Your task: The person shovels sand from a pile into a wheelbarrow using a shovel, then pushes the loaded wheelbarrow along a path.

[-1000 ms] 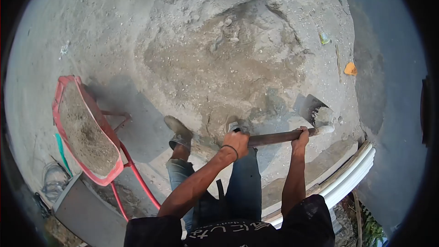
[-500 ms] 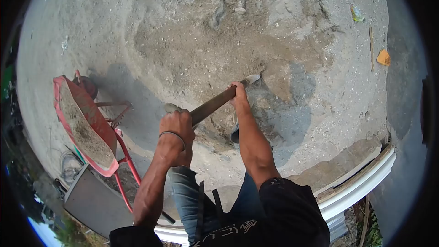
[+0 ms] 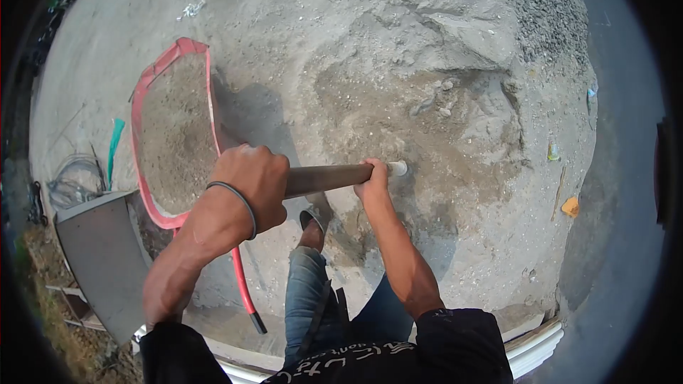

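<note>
My left hand (image 3: 250, 188) is wrapped around the near end of a hoe's thick wooden handle (image 3: 324, 179), with a dark band on that wrist. Farther along the handle, my right hand (image 3: 373, 178) grips close to the pale metal end (image 3: 398, 168). The hoe lies almost level across my view, above brownish sand (image 3: 427, 131). Its blade is largely hidden from this angle. Just beyond my left hand stands a red wheelbarrow (image 3: 211, 110) loaded with sand (image 3: 174, 135).
Grey gravel (image 3: 544, 7) borders the sand at upper right, beside a paved strip (image 3: 619, 99). A grey panel-like box (image 3: 99, 256) stands at lower left, near a green strip (image 3: 115, 144) and tangled wire (image 3: 77, 181). An orange lump (image 3: 570, 207) lies at right.
My view has swung left, so the wheelbarrow appears larger and closer. The hoe has gone from a diagonal slant to nearly level, with both hands still on it.
</note>
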Available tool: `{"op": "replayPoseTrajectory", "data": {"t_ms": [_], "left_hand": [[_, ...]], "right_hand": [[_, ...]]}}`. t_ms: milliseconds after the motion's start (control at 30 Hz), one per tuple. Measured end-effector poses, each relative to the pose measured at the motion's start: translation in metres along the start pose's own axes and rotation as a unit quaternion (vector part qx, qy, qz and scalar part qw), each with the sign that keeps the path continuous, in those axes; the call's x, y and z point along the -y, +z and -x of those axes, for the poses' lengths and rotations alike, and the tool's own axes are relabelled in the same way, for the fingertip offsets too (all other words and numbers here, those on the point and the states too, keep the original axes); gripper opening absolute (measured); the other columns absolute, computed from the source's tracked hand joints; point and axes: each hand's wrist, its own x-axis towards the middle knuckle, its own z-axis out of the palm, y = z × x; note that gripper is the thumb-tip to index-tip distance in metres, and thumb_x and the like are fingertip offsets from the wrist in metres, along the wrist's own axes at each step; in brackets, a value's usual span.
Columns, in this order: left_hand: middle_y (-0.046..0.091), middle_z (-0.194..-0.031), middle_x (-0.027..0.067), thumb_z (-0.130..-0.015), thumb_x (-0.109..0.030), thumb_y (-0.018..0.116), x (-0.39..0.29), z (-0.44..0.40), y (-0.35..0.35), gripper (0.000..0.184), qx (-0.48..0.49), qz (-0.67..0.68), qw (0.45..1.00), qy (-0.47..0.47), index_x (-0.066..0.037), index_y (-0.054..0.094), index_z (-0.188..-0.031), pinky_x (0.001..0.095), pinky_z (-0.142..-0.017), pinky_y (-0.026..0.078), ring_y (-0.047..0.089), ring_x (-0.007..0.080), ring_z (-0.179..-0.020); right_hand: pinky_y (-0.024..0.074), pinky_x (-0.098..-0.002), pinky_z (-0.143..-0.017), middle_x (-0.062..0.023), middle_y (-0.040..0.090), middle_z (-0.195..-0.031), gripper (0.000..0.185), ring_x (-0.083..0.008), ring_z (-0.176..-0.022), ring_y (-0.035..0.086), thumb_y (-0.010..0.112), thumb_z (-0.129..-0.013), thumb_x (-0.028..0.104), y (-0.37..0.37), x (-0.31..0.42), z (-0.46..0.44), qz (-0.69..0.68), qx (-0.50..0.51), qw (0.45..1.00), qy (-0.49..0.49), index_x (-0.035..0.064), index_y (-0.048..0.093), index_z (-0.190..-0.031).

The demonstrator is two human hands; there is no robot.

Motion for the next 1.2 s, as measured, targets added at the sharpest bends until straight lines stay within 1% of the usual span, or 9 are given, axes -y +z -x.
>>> {"op": "replayPoseTrajectory", "data": {"t_ms": [133, 300, 500, 700, 967, 1033, 1100, 1167, 1200], "left_hand": [[0.058, -0.062, 0.0169, -0.054, -0.002, 0.056, 0.135, 0.166, -0.036, 0.014, -0.094, -0.020, 0.985, -0.145, -0.006, 0.059, -0.067, 0.0424, -0.059, 0.046, 0.058, 0.0350, -0.064], [0.057, -0.066, 0.0183, -0.051, 0.001, 0.052, 0.291, 0.343, -0.004, 0.022, -0.207, 0.018, 0.928, -0.308, -0.005, 0.061, -0.070, 0.0421, -0.059, 0.044, 0.056, 0.0382, -0.068], [0.060, -0.069, 0.0156, -0.051, 0.000, 0.053, 0.335, 0.397, 0.102, 0.028, -0.226, 0.121, 0.890, -0.377, -0.009, 0.062, -0.076, 0.0412, -0.065, 0.047, 0.058, 0.0359, -0.071], [0.057, -0.060, 0.0115, -0.051, -0.004, 0.053, 0.241, 0.304, 0.163, 0.026, -0.216, 0.212, 0.929, -0.212, -0.011, 0.060, -0.076, 0.0404, -0.055, 0.046, 0.058, 0.0307, -0.059], [0.060, -0.064, 0.0164, -0.062, -0.011, 0.060, 0.004, 0.145, 0.143, 0.015, -0.167, 0.259, 0.951, 0.012, 0.000, 0.058, -0.071, 0.0396, -0.051, 0.048, 0.062, 0.0307, -0.061], [0.059, -0.059, 0.0140, -0.065, -0.009, 0.058, -0.066, 0.098, 0.145, 0.016, -0.148, 0.236, 0.956, 0.091, 0.000, 0.058, -0.079, 0.0383, -0.052, 0.048, 0.062, 0.0300, -0.059], [0.060, -0.071, 0.0162, -0.069, -0.009, 0.057, -0.147, 0.050, 0.165, 0.029, -0.212, 0.318, 0.915, 0.129, 0.001, 0.053, -0.096, 0.0389, -0.056, 0.049, 0.063, 0.0291, -0.066], [0.059, -0.079, 0.0173, -0.070, -0.009, 0.057, -0.207, 0.062, 0.172, 0.037, -0.203, 0.285, 0.929, 0.124, -0.001, 0.048, -0.105, 0.0394, -0.059, 0.049, 0.062, 0.0295, -0.071], [0.058, -0.087, 0.0184, -0.070, -0.010, 0.057, -0.230, 0.069, 0.170, 0.046, -0.196, 0.255, 0.940, 0.113, -0.003, 0.043, -0.114, 0.0400, -0.061, 0.049, 0.062, 0.0299, -0.075]], "right_hand": [[0.0473, -0.0329, -0.065, -0.0033, 0.049, -0.070, 0.009, -0.0177, -0.064, 0.051, 0.054, -0.074, 0.004, 0.088, -0.159, 0.109, 0.026, 0.046, 0.998, 0.044, 0.0090, 0.047, -0.077], [0.0470, -0.0375, -0.070, -0.0064, 0.050, -0.078, 0.011, -0.0209, -0.070, 0.053, 0.057, -0.077, 0.004, 0.162, -0.348, 0.192, 0.131, 0.246, 0.944, 0.178, 0.0066, 0.050, -0.085], [0.0472, -0.0366, -0.073, -0.0073, 0.053, -0.080, 0.012, -0.0218, -0.074, 0.055, 0.058, -0.075, -0.001, 0.155, -0.395, 0.214, 0.196, 0.272, 0.932, 0.139, 0.0045, 0.051, -0.083], [0.0475, -0.0354, -0.069, -0.0061, 0.053, -0.074, 0.009, -0.0217, -0.070, 0.055, 0.057, -0.071, 0.002, 0.077, -0.251, 0.122, 0.240, 0.181, 0.953, 0.028, 0.0069, 0.052, -0.076], [0.0449, -0.0355, -0.057, -0.0032, 0.044, -0.058, 0.012, -0.0222, -0.052, 0.047, 0.054, -0.068, 0.009, -0.109, 0.001, 0.044, 0.153, 0.036, 0.986, -0.063, 0.0094, 0.042, -0.065], [0.0460, -0.0373, -0.063, -0.0053, 0.049, -0.069, 0.010, -0.0228, -0.063, 0.051, 0.052, -0.071, 0.016, -0.161, 0.077, 0.015, 0.137, 0.029, 0.989, -0.057, 0.0075, 0.047, -0.071], [0.0473, -0.0373, -0.075, -0.0095, 0.054, -0.091, 0.028, -0.0231, -0.084, 0.056, 0.051, -0.078, 0.026, -0.177, 0.117, 0.025, 0.218, 0.040, 0.971, -0.084, 0.0028, 0.056, -0.093], [0.0469, -0.0365, -0.076, -0.0098, 0.055, -0.091, 0.030, -0.0220, -0.085, 0.055, 0.050, -0.079, 0.027, -0.206, 0.148, 0.058, 0.349, 0.106, 0.920, -0.143, 0.0026, 0.056, -0.096], [0.0486, -0.0365, -0.067, -0.0100, 0.053, -0.087, 0.018, -0.0224, -0.083, 0.054, 0.055, -0.075, 0.018, -0.205, 0.152, 0.080, 0.347, 0.070, 0.925, -0.137, 0.0037, 0.052, -0.085]]}}
